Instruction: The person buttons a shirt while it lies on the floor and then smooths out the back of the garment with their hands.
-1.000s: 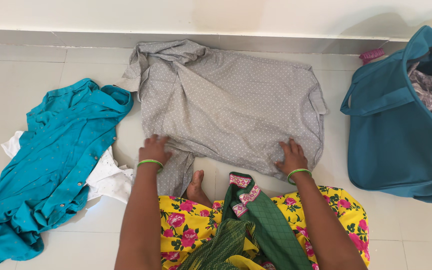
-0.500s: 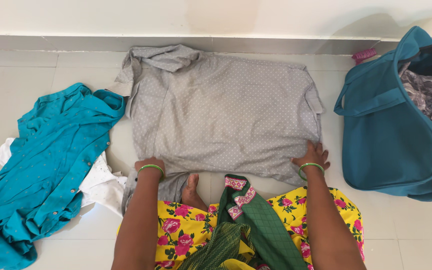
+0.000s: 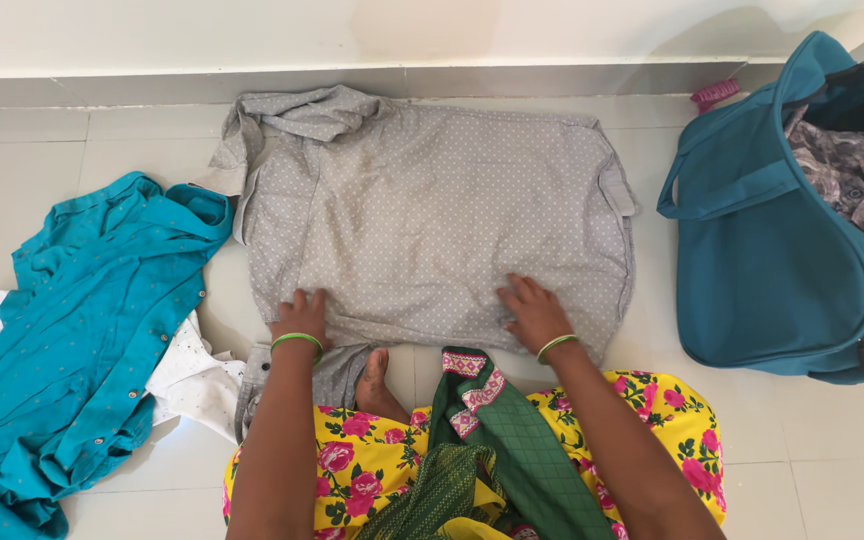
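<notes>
A grey dotted shirt [image 3: 432,210] lies spread flat on the tiled floor in front of me. My left hand [image 3: 301,315] presses flat on its near left edge, fingers apart, a green bangle at the wrist. My right hand [image 3: 532,313] lies flat on the shirt's near middle-right part, fingers spread, holding nothing. My bare foot [image 3: 377,378] shows just under the shirt's near edge, above my yellow flowered skirt [image 3: 372,450].
A teal shirt [image 3: 82,330] lies crumpled at the left over a white cloth [image 3: 197,380]. A teal bag [image 3: 782,230] stands open at the right with patterned cloth inside. A pink-capped item [image 3: 715,94] sits by the wall's base.
The shirt has been pulled smooth and flat. My right hand has slid left from the shirt's right corner toward its middle; my left hand stays at the near left edge.
</notes>
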